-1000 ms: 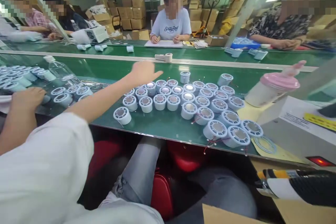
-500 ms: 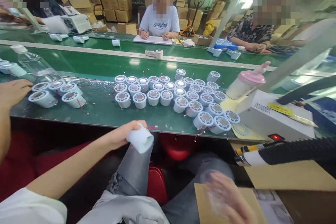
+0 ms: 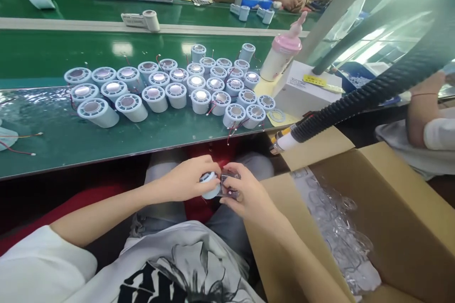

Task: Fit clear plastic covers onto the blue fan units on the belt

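Over my lap, my left hand [image 3: 194,177] is closed round a light blue cylindrical part [image 3: 211,189], its slotted end turned up. Right beside it, my right hand [image 3: 245,191] grips a clear plastic piece [image 3: 227,184] against the side of that part. My fingers hide much of both pieces. Beyond my hands, several similar light blue cylinders [image 3: 155,97] stand in rows on the green table [image 3: 142,139], some with thin red wires.
An open carton [image 3: 391,189] of clear plastic pieces [image 3: 341,232] is at my right. Behind it are a black hose [image 3: 355,99], a white box [image 3: 305,87] and a pink-lidded bottle [image 3: 280,57]. People's hands rest across the table; another person's arm [image 3: 423,113] is far right.
The view has swung right and down. My right hand has come from the carton's side to my left hand with the clear piece. The blue part has turned, slotted end now up.
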Available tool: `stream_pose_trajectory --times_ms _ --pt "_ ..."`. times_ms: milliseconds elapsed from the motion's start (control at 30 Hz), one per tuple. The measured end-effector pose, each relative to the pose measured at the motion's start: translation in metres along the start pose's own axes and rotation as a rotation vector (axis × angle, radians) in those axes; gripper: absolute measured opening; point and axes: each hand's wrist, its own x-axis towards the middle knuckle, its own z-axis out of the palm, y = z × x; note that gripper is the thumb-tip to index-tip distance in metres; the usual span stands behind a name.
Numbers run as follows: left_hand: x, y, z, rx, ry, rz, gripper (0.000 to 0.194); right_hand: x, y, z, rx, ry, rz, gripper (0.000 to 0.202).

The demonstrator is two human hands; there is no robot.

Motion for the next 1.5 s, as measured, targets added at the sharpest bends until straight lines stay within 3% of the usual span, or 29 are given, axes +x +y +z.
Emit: stream_pose_trajectory --times_ms 67,200,333,433,600,633,767,833,933,1133,1500 --pt "-0.001 -0.001 0.004 -0.019 0.087 0.023 0.027 0.000 -0.001 -0.003 0.185 0.014 0.053 0.008" --pt "-0.001 -0.015 0.012 -0.073 0.155 0.127 0.070 -0.004 -0.006 -0.008 0.403 0.099 0.162 0.019" --pt "0.001 -0.028 0.020 -0.074 0.153 0.201 0.066 -0.008 -0.006 -0.008 0.533 0.161 0.241 0.025" --pt "0.002 -0.029 0.024 -0.189 0.078 0.205 0.067 -0.008 -0.002 -0.007 0.620 0.223 0.286 0.028" --pt "0.003 -0.021 0.026 -0.620 -0.065 0.025 0.066 -0.008 0.009 -0.011 0.857 0.216 0.294 0.015" --pt "0.002 -0.020 0.026 -0.686 -0.055 -0.014 0.066 -0.009 0.011 -0.012 0.845 0.190 0.264 0.013" --pt "-0.001 -0.017 0.025 -0.850 -0.049 -0.135 0.064 -0.019 0.013 -0.015 0.457 0.123 0.044 0.053" --pt "-0.003 -0.016 0.024 -0.846 -0.095 -0.144 0.065 -0.023 0.013 -0.015 0.330 0.125 -0.040 0.054" --pt "-0.006 -0.016 0.020 -0.756 -0.130 -0.072 0.068 -0.028 0.012 -0.015 0.347 0.123 -0.059 0.053" --pt "-0.012 -0.013 0.015 -0.597 -0.088 0.106 0.071 -0.030 0.009 -0.017 0.532 0.071 0.045 0.046" --pt "-0.015 -0.010 0.012 -0.405 -0.024 0.206 0.072 -0.027 0.002 -0.017 0.877 0.004 0.227 0.032"
